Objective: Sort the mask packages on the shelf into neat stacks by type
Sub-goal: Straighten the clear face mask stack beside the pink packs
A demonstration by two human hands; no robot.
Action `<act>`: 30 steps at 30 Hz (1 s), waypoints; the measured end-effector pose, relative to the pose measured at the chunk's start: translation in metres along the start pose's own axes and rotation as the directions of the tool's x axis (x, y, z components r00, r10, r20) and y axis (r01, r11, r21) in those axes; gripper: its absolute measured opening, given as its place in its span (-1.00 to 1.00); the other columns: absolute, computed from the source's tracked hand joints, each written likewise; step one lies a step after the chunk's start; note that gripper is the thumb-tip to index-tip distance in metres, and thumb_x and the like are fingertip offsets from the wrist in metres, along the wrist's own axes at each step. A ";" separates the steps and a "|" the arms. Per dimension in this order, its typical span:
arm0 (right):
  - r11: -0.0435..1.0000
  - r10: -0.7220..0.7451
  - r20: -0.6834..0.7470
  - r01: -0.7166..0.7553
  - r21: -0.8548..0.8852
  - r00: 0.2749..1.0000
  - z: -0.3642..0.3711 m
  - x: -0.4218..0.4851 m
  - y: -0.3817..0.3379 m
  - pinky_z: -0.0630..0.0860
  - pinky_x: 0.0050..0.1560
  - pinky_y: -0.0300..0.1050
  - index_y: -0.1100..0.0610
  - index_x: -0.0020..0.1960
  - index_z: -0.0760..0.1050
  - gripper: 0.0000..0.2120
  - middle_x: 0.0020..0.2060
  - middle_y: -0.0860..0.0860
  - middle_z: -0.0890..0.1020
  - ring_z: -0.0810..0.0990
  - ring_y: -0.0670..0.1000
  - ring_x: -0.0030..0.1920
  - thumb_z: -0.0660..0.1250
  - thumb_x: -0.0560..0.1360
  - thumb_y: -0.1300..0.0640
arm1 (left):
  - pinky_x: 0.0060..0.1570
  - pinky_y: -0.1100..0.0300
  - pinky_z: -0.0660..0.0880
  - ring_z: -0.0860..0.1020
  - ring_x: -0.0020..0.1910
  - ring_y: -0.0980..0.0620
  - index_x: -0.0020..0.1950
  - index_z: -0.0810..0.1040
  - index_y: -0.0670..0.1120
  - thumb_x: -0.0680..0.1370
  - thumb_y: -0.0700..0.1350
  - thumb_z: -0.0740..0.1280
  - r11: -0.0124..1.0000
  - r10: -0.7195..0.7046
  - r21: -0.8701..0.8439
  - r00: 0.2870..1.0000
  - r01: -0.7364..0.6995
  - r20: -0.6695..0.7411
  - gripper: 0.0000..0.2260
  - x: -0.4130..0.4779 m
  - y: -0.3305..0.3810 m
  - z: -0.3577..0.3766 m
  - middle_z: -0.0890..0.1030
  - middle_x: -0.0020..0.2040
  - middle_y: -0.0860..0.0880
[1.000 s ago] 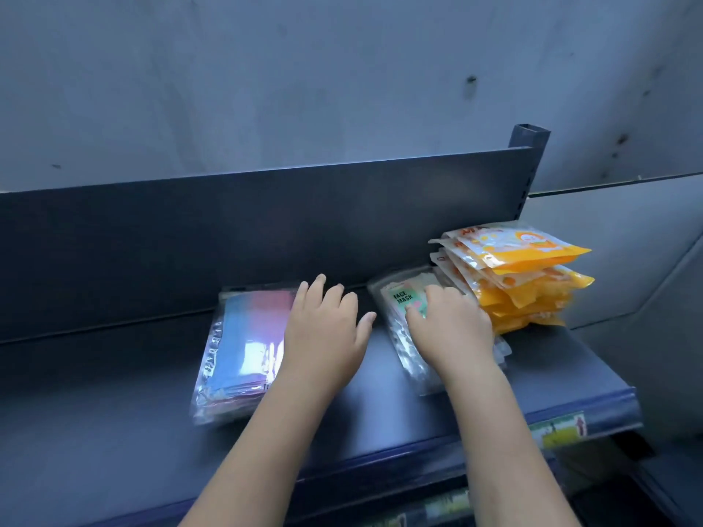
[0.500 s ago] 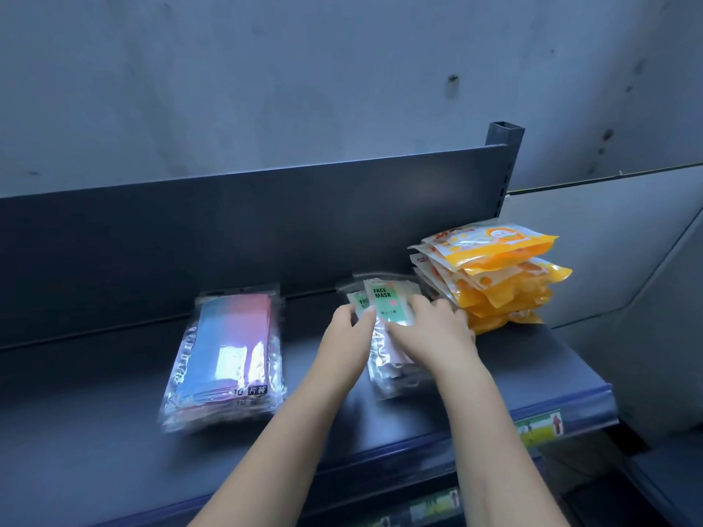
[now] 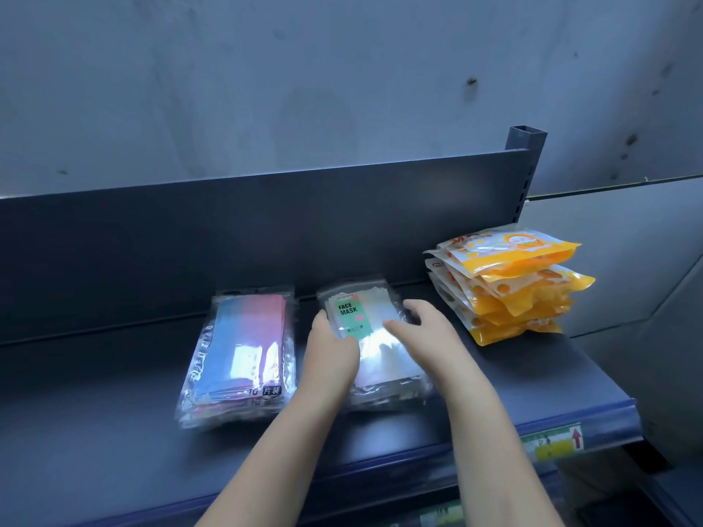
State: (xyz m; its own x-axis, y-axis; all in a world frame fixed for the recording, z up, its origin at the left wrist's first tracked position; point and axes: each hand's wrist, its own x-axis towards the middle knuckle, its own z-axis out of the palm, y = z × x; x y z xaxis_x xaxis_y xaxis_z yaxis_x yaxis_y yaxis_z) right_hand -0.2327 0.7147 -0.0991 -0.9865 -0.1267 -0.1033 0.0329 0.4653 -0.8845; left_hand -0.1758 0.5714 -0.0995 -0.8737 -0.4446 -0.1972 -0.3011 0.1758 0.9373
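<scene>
Grey concrete wall [image 3: 266, 81] sat behind a dark metal shelf [image 3: 114, 443] with a low back panel [image 3: 190, 237] and a slotted upright post [image 3: 527, 165] at its right end. Three piles of mask packages lay along the shelf, all apart from each other.

Left pile: clear packs of blue-pink masks [image 3: 243, 351], flat, slightly fanned at the near edge, "10" printed at the bottom corner. Nothing touched it.

Middle pile: clear packs with a green FACE MASK label [image 3: 376, 336], lying flat between the other two. Both my hands were on this one. My left hand [image 3: 331, 359] lay against its left edge, thumb over the top pack near the label; the other fingers were hidden from me, so I could not tell how far they curled under. My right hand [image 3: 422, 332] came in from the right, fingers [image 3: 399, 327] loosely bent and resting on top of the pack, tips near the label. Whether it pinched the pack or just pressed on it, I could not tell.

Right pile: yellow-orange packs [image 3: 509, 287], stacked highest, uneven, edges sticking out at different angles, close to the post end of the shelf.

Front lip of the shelf carried a blue price rail [image 3: 418, 462] with a yellow-green tag [image 3: 551, 443] bearing a red arrow. Lower shelf edge [image 3: 441, 513] showed below, blurred.
</scene>
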 end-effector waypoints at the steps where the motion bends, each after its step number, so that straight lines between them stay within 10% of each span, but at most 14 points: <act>1: 0.999 0.024 -0.008 -0.023 0.032 1.000 -0.002 0.004 0.001 0.46 0.38 0.05 0.01 0.59 0.32 -0.37 0.53 -0.02 0.41 0.45 0.04 0.45 0.37 0.55 -0.04 | 0.16 0.02 0.58 0.61 0.16 0.00 0.40 0.45 0.01 0.51 -0.27 0.16 1.000 -0.012 0.003 1.000 0.012 -0.008 -0.53 0.001 0.000 -0.002 0.64 0.26 0.03; 3: 0.992 0.072 0.019 -0.073 0.099 0.997 -0.005 0.008 0.001 0.42 0.45 0.10 0.03 0.63 0.27 -0.39 0.58 -0.02 0.38 0.39 0.06 0.53 0.32 0.61 0.00 | 0.31 0.03 0.48 0.54 0.25 0.05 0.53 0.36 0.00 0.55 -0.26 0.15 0.998 -0.048 -0.028 0.999 0.048 0.003 -0.47 0.001 0.000 -0.004 0.56 0.33 0.13; 11: 0.919 0.068 0.244 -0.156 0.363 0.967 0.010 0.012 0.001 0.32 0.46 -0.04 0.07 0.69 0.14 -0.34 0.63 -0.03 0.28 0.31 0.03 0.58 0.31 0.66 0.11 | -0.23 0.34 0.32 0.38 -0.18 0.31 -0.12 0.28 0.17 0.61 -0.31 0.17 0.998 -0.042 -0.057 0.999 0.041 -0.016 -0.65 -0.007 0.000 -0.004 0.42 -0.07 0.21; 15: 0.874 0.087 0.198 -0.171 0.455 0.976 0.009 0.016 0.002 0.43 0.40 0.03 0.09 0.66 0.20 -0.30 0.56 -0.04 0.37 0.43 0.04 0.47 0.38 0.59 0.06 | 0.04 0.25 0.30 0.41 -0.04 0.16 0.44 0.40 0.04 0.65 -0.28 0.18 0.997 -0.017 -0.074 1.000 0.017 0.001 -0.61 -0.004 0.003 -0.010 0.32 0.15 0.17; 20: 0.903 0.072 0.224 -0.159 0.399 0.972 0.015 0.012 0.004 0.30 0.34 -0.08 0.07 0.68 0.14 -0.37 0.54 -0.11 0.41 0.42 -0.01 0.49 0.29 0.67 0.13 | -0.10 0.24 0.44 0.49 -0.08 0.21 -0.01 0.40 0.15 0.62 -0.22 0.21 0.998 -0.021 -0.052 1.000 0.022 0.021 -0.77 -0.001 0.006 -0.010 0.55 0.09 0.12; 24: 0.903 0.064 0.206 -0.145 0.405 0.976 0.018 0.012 0.003 0.31 0.37 -0.08 0.04 0.70 0.10 -0.32 0.65 -0.04 0.25 0.28 0.02 0.60 0.31 0.65 0.11 | 0.22 -0.14 0.57 0.61 0.15 -0.07 0.26 0.49 0.08 0.43 0.03 0.20 0.984 0.008 0.180 0.999 -0.014 0.035 -0.60 0.011 -0.005 -0.009 0.59 0.27 -0.06; 30: 0.966 -0.012 0.123 -0.021 0.258 0.992 0.016 0.011 0.008 0.24 0.48 -0.11 0.02 0.69 0.12 -0.34 0.65 -0.09 0.22 0.24 -0.04 0.62 0.29 0.65 0.09 | 0.64 -0.09 0.04 -0.11 0.70 -0.14 0.72 -0.01 -0.03 0.64 0.10 0.25 0.788 0.196 0.567 0.971 -0.238 0.136 -0.27 -0.005 -0.002 -0.005 -0.19 0.73 -0.11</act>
State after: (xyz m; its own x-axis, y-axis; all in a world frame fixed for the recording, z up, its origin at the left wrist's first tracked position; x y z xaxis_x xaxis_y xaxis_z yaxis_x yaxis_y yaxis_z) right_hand -0.2401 0.7030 -0.1150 -0.9596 -0.2392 -0.1483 0.0935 0.2261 -0.9696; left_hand -0.1695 0.5690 -0.0988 -0.9594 -0.2780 -0.0472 -0.2459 0.7429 0.6227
